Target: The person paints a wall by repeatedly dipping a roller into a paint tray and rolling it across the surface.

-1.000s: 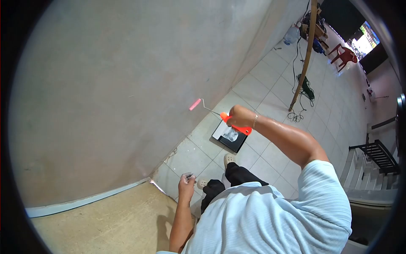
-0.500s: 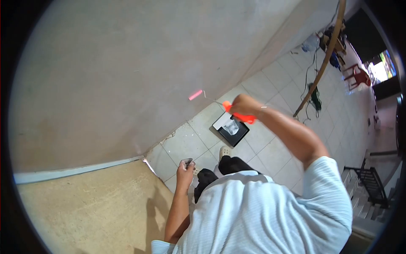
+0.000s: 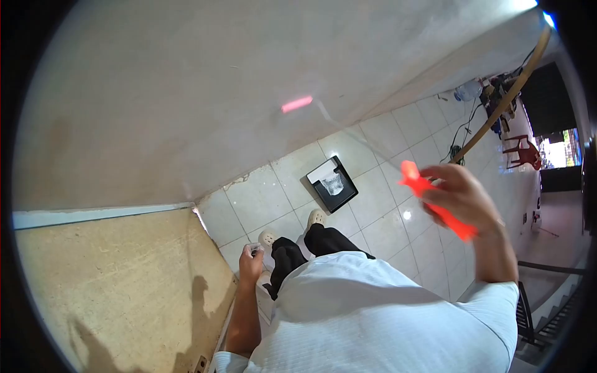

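My right hand (image 3: 460,196) is closed round the red handle of a paint roller (image 3: 297,104). Its pink sleeve is at the grey wall (image 3: 186,105), and motion blurs the thin wire frame. On the floor below lies a black paint tray (image 3: 352,189) with white in it. My left hand (image 3: 251,264) hangs low near my feet, its fingers curled round something small that I cannot make out.
White tiles (image 3: 379,214) cover the floor. A yellowish wall (image 3: 124,280) meets the grey one at the left. A long brown pole (image 3: 507,99) slants at the right, with cables (image 3: 460,137) nearby. Further back stands a red chair (image 3: 523,152); a dark railing (image 3: 525,311) is at lower right.
My right hand has swung right and toward me with the roller handle. The pink sleeve sits higher on the wall. My left hand stays low, and the view has shifted.
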### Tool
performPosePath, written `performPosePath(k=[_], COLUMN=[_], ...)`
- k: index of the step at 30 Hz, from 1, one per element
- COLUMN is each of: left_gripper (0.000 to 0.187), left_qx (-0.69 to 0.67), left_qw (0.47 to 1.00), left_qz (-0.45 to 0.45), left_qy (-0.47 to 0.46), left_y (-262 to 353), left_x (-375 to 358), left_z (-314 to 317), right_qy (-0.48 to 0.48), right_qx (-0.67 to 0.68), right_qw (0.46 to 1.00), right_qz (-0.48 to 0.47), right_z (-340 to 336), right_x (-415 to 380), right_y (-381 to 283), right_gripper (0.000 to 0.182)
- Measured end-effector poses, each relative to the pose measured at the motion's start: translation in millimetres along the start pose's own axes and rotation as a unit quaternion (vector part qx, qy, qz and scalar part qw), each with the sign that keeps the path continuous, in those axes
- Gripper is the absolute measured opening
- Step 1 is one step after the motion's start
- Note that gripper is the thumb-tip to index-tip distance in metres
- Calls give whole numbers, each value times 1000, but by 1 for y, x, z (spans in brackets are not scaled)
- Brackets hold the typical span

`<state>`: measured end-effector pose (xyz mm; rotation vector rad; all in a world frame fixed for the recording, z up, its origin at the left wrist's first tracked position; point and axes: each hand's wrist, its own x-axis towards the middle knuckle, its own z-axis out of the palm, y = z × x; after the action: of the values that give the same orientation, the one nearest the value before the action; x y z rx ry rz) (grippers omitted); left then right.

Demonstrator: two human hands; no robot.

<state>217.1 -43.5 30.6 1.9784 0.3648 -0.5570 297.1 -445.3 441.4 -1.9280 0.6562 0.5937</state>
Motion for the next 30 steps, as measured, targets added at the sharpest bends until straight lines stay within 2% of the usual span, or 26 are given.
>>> performPosePath(k=[1, 2, 3, 4, 5, 6, 8, 10, 11, 15, 18, 19, 20, 22, 23, 25, 27, 28, 29, 30], left_gripper=[24, 25, 26, 28, 28, 27, 26, 27, 28, 29, 30, 30, 30, 29, 29, 28, 32, 37, 42, 50], left_qx=[-6, -15, -27, 10, 2, 2, 2, -21, -48, -28, -10, -7, -34, -44, -42, -76, -63, -41, -17, -6], left_qw=[1000, 1000, 999, 1000, 1000, 1000, 998, 998, 998, 997, 996, 996, 993, 991, 991, 980, 963, 927, 867, 839], left_qz=[-1, -13, -23, 4, 7, 29, 69, 49, 35, 30, 16, 17, 13, 32, 34, 136, 216, 365, 498, 544], left_qy=[3, -7, -17, -16, -9, -7, -8, -23, -30, -59, -84, -87, -111, -123, -123, -127, -149, -82, -22, -23], left_y=[7, 26, 47, 65, 76, 83, 93, 94, 95, 77, 54, 50, 51, 70, 79, 100, 163, 189, 209, 234], left_x=[0, 0, 2, 2, 4, 6, 8, 8, 8, 5, 15, 20, 25, 29, 30, 36, 10, 1, -14, -33], left_z=[-1, -4, -5, -8, -8, -9, -11, -14, -15, -16, -10, -7, -3, 3, 11, 32, 26, 25, 23, 17], right_qy=[-3, 8, -39, -49, -86, -79, -45, 13, 16, 42, 40, 57, 70, 31, 14, -16, -11, -11, -15, -32], right_qx=[-52, -24, -95, -97, -35, -58, -67, -96, -29, 27, 62, 27, -10, -61, -66, -51, -38, -26, -22, 44], right_qw=[999, 999, 995, 994, 996, 995, 997, 995, 999, 999, 997, 998, 995, 996, 997, 999, 999, 999, 1000, 998], right_qz=[14, 33, -3, 14, -3, 19, -1, -8, 15, 22, -5, 30, 64, 65, 25, 1, -15, -19, -7, 15], right_z=[14, 34, 47, 69, 89, 104, 102, 85, 73, 38, 38, 51, 66, 82, 93, 115, 124, 129, 127, 114], right_x=[32, 71, 126, 164, 206, 221, 187, 129, 74, -67, -78, -66, -44, 17, 57, 132, 129, 125, 110, 93], right_y=[0, 7, 30, 37, 64, 69, 59, 58, 29, -23, -22, -27, -31, -10, 9, 48, 44, 45, 45, 36], right_gripper=[34, 32, 31, 30, 30, 31, 31, 34, 37, 38, 37, 37, 37, 38, 40, 42, 42, 43, 43, 42])
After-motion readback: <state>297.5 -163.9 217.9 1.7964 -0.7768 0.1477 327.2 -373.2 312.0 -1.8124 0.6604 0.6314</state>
